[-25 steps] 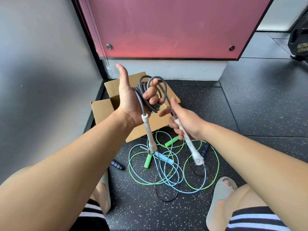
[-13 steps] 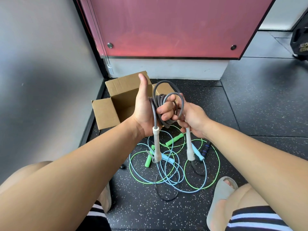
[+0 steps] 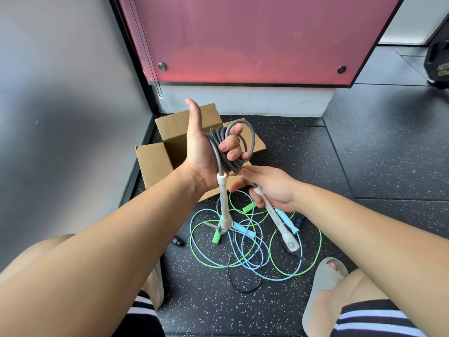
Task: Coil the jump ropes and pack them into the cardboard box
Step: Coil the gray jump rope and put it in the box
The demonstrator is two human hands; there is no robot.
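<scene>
Nearest the camera are the person's knees in striped shorts [image 3: 371,319], with a grey slipper [image 3: 323,288] on the right foot. Just beyond them, on the speckled black floor [image 3: 364,154], three loose ropes lie tangled together: a green rope [image 3: 320,239], a light blue rope [image 3: 190,229] and a thin black rope [image 3: 243,290], their loops crossing one another.

Above that tangle both hands hold the grey jump rope [image 3: 233,164]. The left hand [image 3: 206,152] stands with thumb up and fingers curled through the coil, which is wound round the palm. One white handle [image 3: 224,203] hangs straight down from that coil. The right hand [image 3: 272,188], just below and right of the coil, grips the second handle [image 3: 279,222] near its cord end. This handle slants down to the right.

Behind the hands the cardboard box [image 3: 155,164] sits on the floor against the grey wall [image 3: 60,93], flaps open. The left hand covers most of its inside, so its contents cannot be told. Farthest back is a pink panel [image 3: 255,37].
</scene>
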